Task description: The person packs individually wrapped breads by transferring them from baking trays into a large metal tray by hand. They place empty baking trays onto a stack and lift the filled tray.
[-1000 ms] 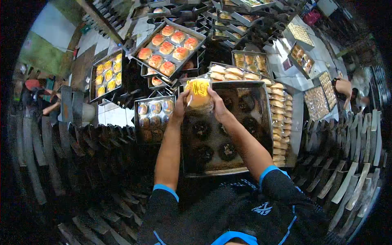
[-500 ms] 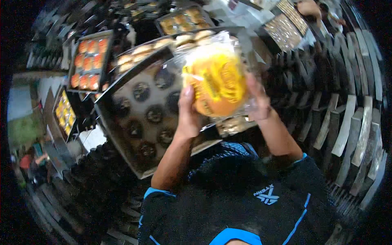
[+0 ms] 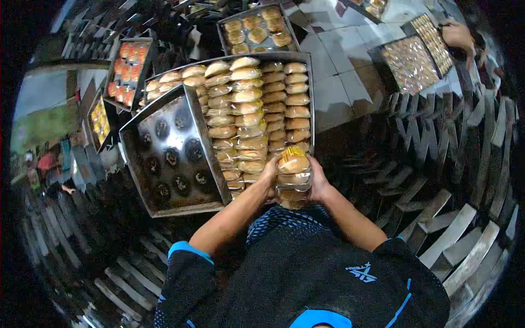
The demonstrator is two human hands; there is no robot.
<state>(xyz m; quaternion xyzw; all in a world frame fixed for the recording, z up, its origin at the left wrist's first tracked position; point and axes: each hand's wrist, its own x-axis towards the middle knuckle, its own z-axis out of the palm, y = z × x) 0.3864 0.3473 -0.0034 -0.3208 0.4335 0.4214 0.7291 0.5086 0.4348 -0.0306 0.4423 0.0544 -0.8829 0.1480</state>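
Note:
My left hand (image 3: 269, 179) and my right hand (image 3: 319, 181) are closed on opposite sides of a packaged bun (image 3: 293, 160) in clear wrap with yellow print. They hold it at the near right end of a large tray (image 3: 311, 98). Other wrapped buns (image 3: 249, 106) stand on edge there in several tight rows. More wrapped buns (image 3: 292, 192) show between my wrists; whether my hands also touch these, I cannot tell. Left of my hands, a dark baking tray (image 3: 221, 183) with round blackened marks lies tilted over part of the bun tray.
Trays of red-topped buns (image 3: 127, 71), yellow-topped pieces (image 3: 100, 121) and golden buns (image 3: 257, 35) stand farther off. Two trays of small wrapped pieces (image 3: 410, 64) rest on the tiled floor (image 3: 333, 54) at upper right. A person's arm (image 3: 458, 37) shows beside them.
My hands have brought the packaged bun down and toward my body, to the near end of the rows. Its printed face no longer faces me fully. The bun rows now show.

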